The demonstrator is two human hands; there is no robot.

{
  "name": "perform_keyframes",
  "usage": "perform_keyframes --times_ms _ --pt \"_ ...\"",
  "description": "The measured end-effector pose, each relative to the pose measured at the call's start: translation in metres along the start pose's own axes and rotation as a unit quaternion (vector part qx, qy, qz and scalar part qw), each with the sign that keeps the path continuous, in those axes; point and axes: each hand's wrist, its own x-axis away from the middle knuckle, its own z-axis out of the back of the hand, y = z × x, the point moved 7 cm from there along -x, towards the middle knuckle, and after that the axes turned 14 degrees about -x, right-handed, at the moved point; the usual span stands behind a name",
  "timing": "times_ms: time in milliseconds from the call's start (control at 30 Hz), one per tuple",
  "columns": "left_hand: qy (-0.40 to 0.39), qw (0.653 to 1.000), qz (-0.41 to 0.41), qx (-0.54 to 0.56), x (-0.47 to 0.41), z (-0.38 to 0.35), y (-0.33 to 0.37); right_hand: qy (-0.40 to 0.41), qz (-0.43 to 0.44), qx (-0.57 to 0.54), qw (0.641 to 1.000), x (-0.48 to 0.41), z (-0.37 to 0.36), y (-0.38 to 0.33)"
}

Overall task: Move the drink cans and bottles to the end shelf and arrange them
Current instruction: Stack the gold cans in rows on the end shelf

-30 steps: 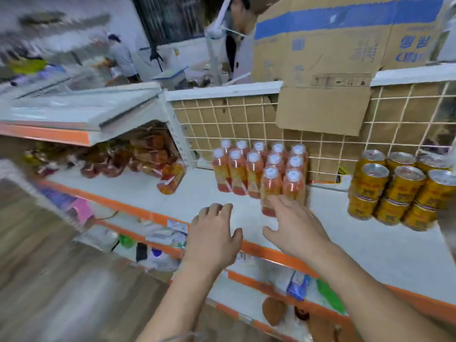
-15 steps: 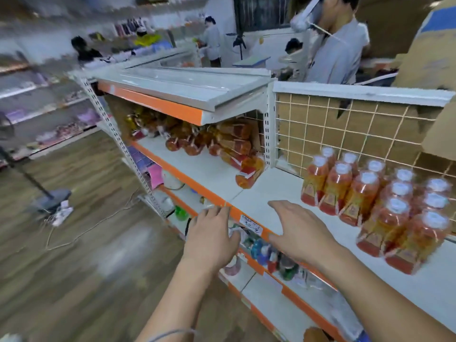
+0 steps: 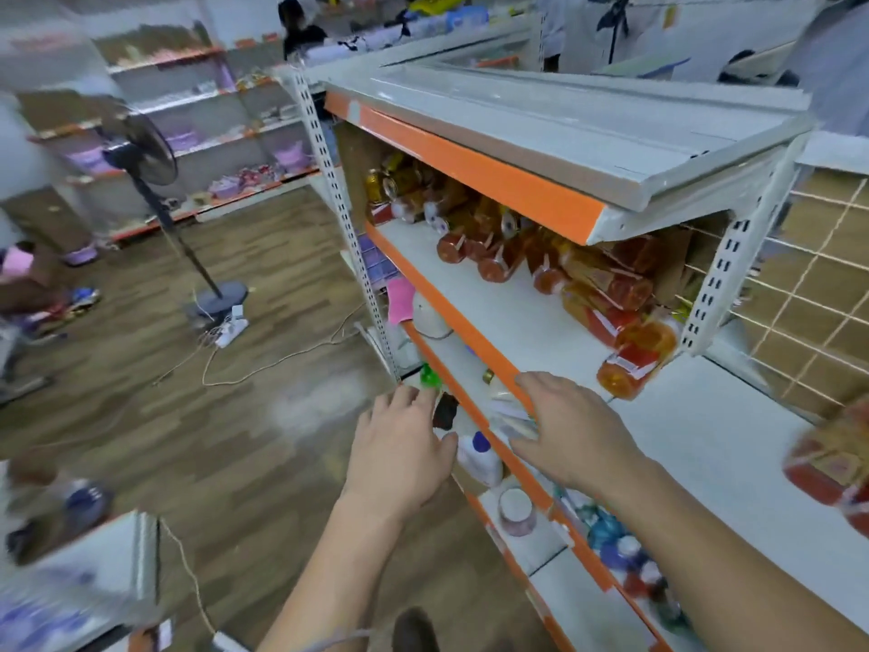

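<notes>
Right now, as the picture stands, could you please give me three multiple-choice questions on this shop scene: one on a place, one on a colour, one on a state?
1. Where does the fan stand?
A) on the floor
B) on a counter
C) inside a box

2. What colour is the front strip of the upper shelf?
A) blue
B) orange
C) green

3. How are the bottles under that shelf placed?
A) upright in rows
B) lying on their sides
C) hanging from hooks

Answers:
1 A: the fan's round base sits on the wood floor.
2 B: the strip is plainly orange.
3 B: the bottles lie heaped, with their bottoms facing outward.
</notes>
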Motion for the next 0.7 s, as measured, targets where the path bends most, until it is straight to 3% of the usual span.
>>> perform_keyframes --times_ms 300,700 --pt "0.030 0.999 -0.019 0.030 -0.143 0.009 -0.129 0.022 -0.028 0.003 0.999 -0.150 -0.021 -0.068" --pt "0.009 0.998 -0.026 0.048 -0.307 0.002 -0.176 0.002 -0.052 -0.001 0.999 -0.319 -0.014 -0.058"
